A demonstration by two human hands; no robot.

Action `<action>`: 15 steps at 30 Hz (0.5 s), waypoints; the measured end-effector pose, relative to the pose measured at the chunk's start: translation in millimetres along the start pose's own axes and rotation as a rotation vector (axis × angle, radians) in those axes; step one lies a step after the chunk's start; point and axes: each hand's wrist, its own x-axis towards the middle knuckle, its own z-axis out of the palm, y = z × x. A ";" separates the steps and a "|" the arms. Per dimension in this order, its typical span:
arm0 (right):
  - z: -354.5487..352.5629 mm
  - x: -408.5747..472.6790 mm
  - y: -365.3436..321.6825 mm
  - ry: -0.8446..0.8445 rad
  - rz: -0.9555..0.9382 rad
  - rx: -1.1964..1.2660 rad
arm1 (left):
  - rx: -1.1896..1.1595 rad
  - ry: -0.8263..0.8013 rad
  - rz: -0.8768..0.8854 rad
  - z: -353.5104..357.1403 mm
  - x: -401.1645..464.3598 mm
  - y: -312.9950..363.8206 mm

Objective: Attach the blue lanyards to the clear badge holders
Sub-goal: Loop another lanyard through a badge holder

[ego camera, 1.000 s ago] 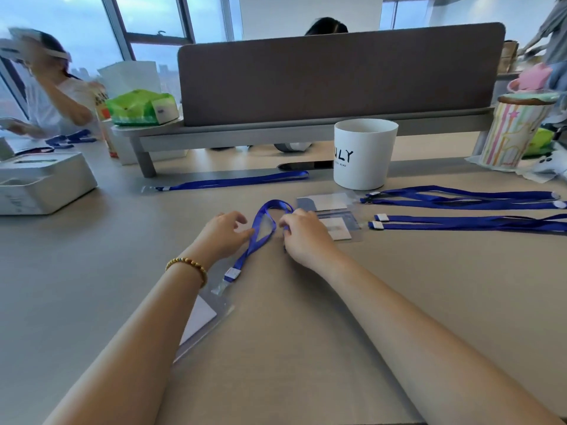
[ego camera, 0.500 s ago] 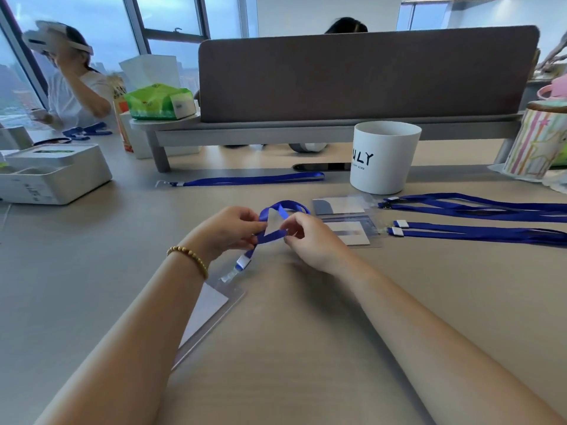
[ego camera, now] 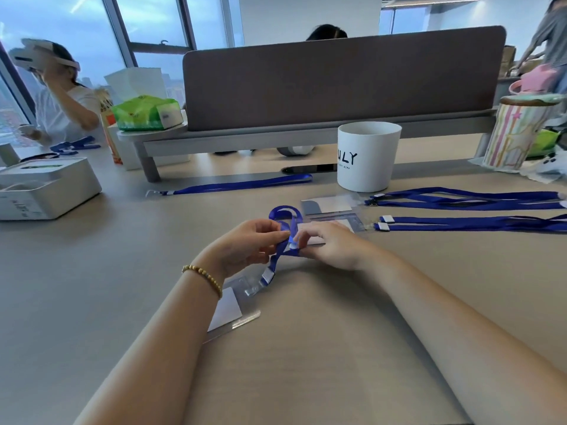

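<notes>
Both hands, left (ego camera: pixel 245 245) and right (ego camera: pixel 329 245), now pinch the lanyard (ego camera: pixel 283 237) lifted off table; holder (ego camera: pixel 236 305) already clipped, strap being tidied.

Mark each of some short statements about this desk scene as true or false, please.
1. Both hands hold a blue lanyard. True.
2. The white cup lies on its side. False: it stands upright.
3. The left hand has a bead bracelet on its wrist. True.
4. The badge holder under the left forearm hangs in the air. False: it lies on the table.
5. The right hand is empty. False: it pinches the lanyard.
</notes>
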 end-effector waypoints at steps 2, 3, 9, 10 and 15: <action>-4.3 -3.7 -2.2 -0.057 0.032 0.124 | 0.133 0.041 0.026 0.0 -1.0 -2.2; -7.5 -6.1 -3.2 -0.089 0.047 0.185 | 0.191 0.025 0.031 -2.1 -2.9 -3.0; -39.4 -19.9 -3.3 -0.020 0.087 0.513 | 0.565 -0.223 -0.028 -8.3 -9.9 -4.4; -43.2 -20.3 -1.8 0.013 0.092 0.564 | 0.637 -0.231 -0.012 -5.9 -9.0 -5.0; -47.6 -19.2 6.1 0.103 0.189 0.773 | 0.784 -0.235 0.071 0.1 -8.1 -7.1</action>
